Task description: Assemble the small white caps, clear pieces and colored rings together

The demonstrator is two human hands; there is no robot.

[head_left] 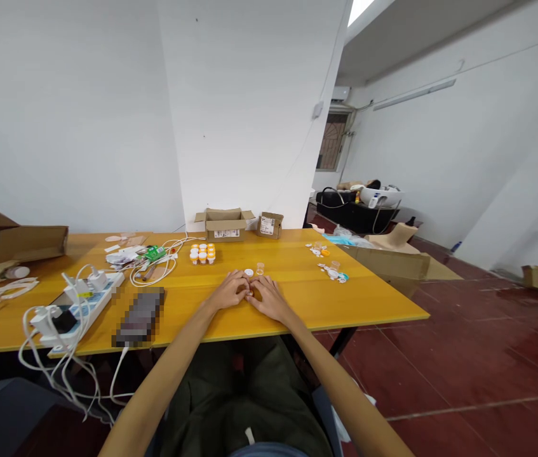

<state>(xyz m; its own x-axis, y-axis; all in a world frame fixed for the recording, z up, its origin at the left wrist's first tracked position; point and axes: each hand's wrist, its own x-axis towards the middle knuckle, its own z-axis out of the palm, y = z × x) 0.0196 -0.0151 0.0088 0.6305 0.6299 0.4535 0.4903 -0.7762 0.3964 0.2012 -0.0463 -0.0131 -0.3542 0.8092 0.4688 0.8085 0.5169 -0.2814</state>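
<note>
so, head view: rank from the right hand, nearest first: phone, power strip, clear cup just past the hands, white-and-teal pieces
1. Clear cup, just beyond the right hand
2. White-and-teal pieces, off to its right
3. Phone, left, past the left hand
4. Power strip, farther left

The left forearm (168, 374) slants toward one o'clock, the right forearm (333, 374) toward eleven. The left hand (228, 289) and right hand (271, 298) nearly meet, backs upward, fingers (237, 275) bent inward.
</note>
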